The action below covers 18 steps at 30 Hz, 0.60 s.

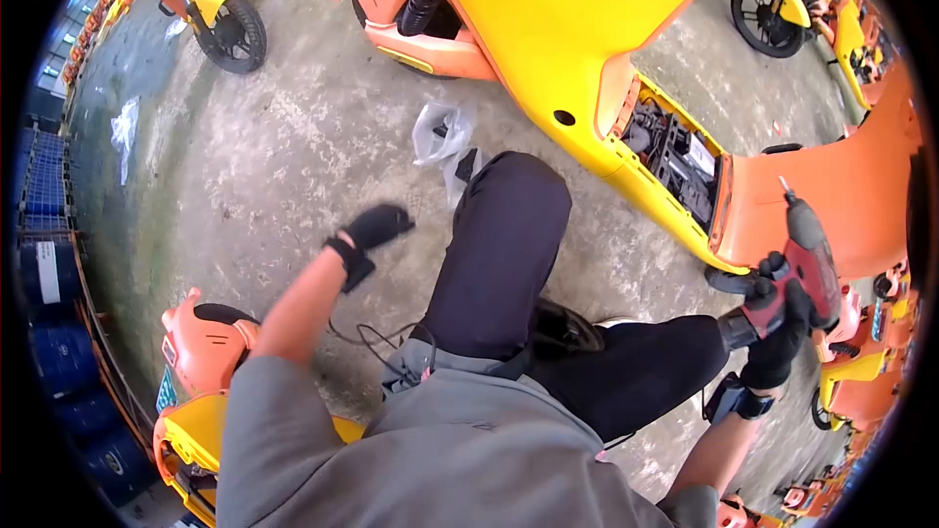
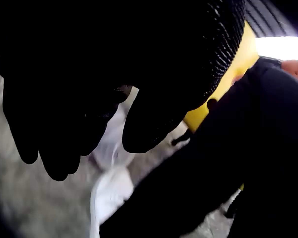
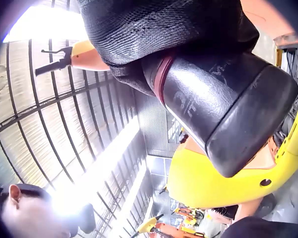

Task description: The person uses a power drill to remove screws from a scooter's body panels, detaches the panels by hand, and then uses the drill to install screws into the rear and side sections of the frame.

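My right hand [image 1: 780, 344], in a black glove, grips a red and black cordless drill [image 1: 810, 235] by its handle, its thin bit pointing up and away from me. The drill's black battery [image 3: 238, 109] fills much of the right wrist view. Beyond the drill stands a yellow and orange scooter [image 1: 577, 34] with an uncovered bay [image 1: 675, 156] showing wiring and a dark frame. My gloved left hand [image 1: 380, 227] hangs over the floor left of my knee, slightly blurred, holding nothing. In the left wrist view its fingers [image 2: 59, 148] extend loosely.
A clear plastic bag [image 1: 445, 137] with dark pieces lies on the concrete floor between my knee and the scooter. Another orange scooter [image 1: 201, 342] stands close behind my left arm. Blue drums [image 1: 64, 357] line the left side. More scooters [image 1: 768, 15] stand at the right.
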Each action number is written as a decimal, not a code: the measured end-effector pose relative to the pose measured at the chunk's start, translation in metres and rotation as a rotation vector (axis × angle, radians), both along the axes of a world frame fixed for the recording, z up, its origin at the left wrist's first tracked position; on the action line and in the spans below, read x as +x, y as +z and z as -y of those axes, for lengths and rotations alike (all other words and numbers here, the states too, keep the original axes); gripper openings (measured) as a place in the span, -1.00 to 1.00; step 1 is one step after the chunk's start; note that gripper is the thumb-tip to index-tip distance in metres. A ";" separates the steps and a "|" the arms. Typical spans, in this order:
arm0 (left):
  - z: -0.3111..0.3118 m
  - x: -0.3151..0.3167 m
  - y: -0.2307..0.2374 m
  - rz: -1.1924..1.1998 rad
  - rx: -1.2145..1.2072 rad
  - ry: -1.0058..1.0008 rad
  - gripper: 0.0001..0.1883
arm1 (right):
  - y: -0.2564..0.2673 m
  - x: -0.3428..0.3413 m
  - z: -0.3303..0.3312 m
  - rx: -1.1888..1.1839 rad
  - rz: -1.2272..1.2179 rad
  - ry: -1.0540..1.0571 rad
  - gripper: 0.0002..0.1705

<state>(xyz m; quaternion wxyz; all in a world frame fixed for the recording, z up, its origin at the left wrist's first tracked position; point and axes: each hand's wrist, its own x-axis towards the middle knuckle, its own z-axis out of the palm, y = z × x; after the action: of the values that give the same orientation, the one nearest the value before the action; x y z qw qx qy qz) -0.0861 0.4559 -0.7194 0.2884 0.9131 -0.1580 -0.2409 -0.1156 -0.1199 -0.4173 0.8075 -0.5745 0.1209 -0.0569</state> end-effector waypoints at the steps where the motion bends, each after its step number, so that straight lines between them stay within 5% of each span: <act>1: 0.012 -0.026 -0.014 -0.098 -0.081 -0.031 -0.61 | -0.002 0.003 -0.005 -0.060 -0.022 -0.041 -0.46; 3: 0.043 -0.062 -0.006 -0.522 -0.315 0.268 -0.59 | -0.001 0.007 -0.014 -0.047 -0.028 0.085 -0.48; 5: 0.056 -0.085 -0.062 -0.514 -0.241 0.295 -0.56 | 0.006 0.011 -0.036 -0.102 -0.051 0.068 -0.51; 6: 0.071 -0.085 -0.032 -0.418 -0.173 0.258 -0.57 | 0.003 0.015 -0.035 -0.103 -0.077 0.120 -0.49; 7: 0.070 -0.089 -0.052 -0.180 -0.167 0.078 -0.58 | -0.005 0.022 -0.034 -0.161 -0.069 0.137 -0.59; 11: 0.061 -0.089 -0.065 -0.223 -0.091 0.211 -0.60 | -0.038 0.071 -0.021 -0.815 -0.196 0.323 -0.74; 13: 0.054 -0.084 -0.060 -0.238 -0.065 0.242 -0.59 | -0.066 0.107 -0.024 -1.432 0.007 0.293 -0.73; 15: 0.047 -0.085 -0.029 -0.252 0.110 0.359 -0.59 | -0.096 0.135 -0.029 -1.672 -0.141 0.303 -0.63; 18: 0.024 -0.103 -0.031 -0.305 0.062 0.501 -0.62 | -0.140 0.171 -0.027 -1.771 -0.222 0.359 -0.50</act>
<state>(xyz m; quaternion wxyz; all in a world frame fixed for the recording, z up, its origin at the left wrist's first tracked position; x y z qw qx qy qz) -0.1886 0.4322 -0.7499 0.3315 0.8852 0.1249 -0.3015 0.0553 -0.0931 -0.5577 0.0513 -0.9971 0.0188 0.0534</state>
